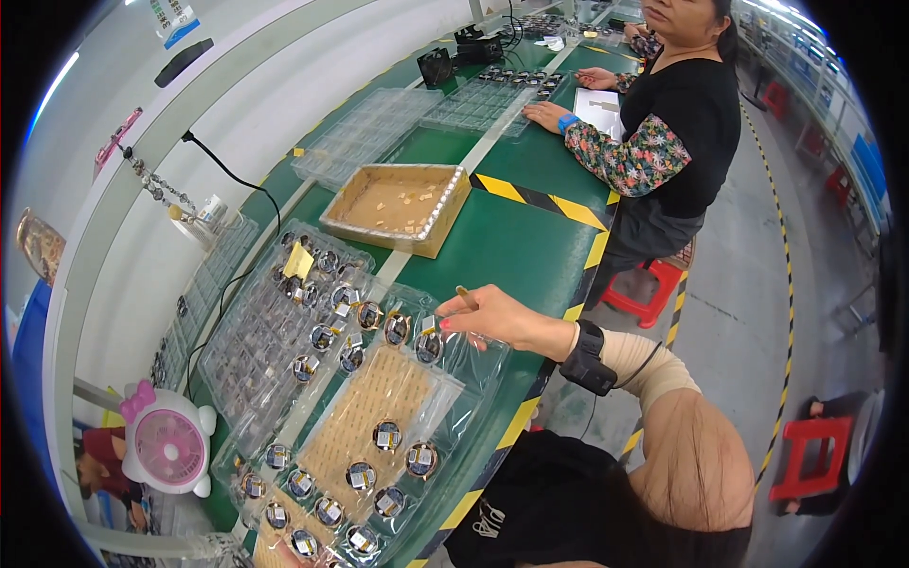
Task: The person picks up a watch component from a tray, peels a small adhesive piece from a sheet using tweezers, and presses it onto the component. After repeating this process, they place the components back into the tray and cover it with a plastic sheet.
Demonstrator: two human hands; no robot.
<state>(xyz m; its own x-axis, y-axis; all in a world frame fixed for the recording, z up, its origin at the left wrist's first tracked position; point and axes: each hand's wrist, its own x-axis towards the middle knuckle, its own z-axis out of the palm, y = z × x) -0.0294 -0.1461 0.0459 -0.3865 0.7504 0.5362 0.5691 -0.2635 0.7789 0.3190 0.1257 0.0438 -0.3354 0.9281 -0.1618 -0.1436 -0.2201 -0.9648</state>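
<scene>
Green covers the long work table (511, 241), with yellow and black stripes along its edge.

Far on the left, a little pink and white fan (169, 445) stands by the table. Its front is round and it has a pink bow on top. Next to it lie clear plastic trays (275, 331) with many small pockets. Some pockets hold small round parts (352, 358), dark rings with a shiny square in the middle. More of these round parts (386, 435) sit on a tan dotted sheet (369, 407) in the tray closest to the person. Past the trays sits a low cardboard box (396, 206) with small yellow bits in it.

In the middle, the right hand (497, 315) reaches over the top edge of the near tray. Its fingers are curled in, and the thumb and first finger pinch a thin yellowish stick (467, 297). The stick pokes up and away from the hand. It is too small to tell what kind of tool it is. A black band (587, 358) goes round the wrist, and a tan sleeve covers the arm.

The left hand is hard to find. Only a small skin-coloured bit shows at the bottom edge, so its fingers cannot be told.

On the right, another person in a black top with flowered sleeves (630, 156) rests both hands on the table farther up. A red stool (649, 289) stands beside them.
</scene>
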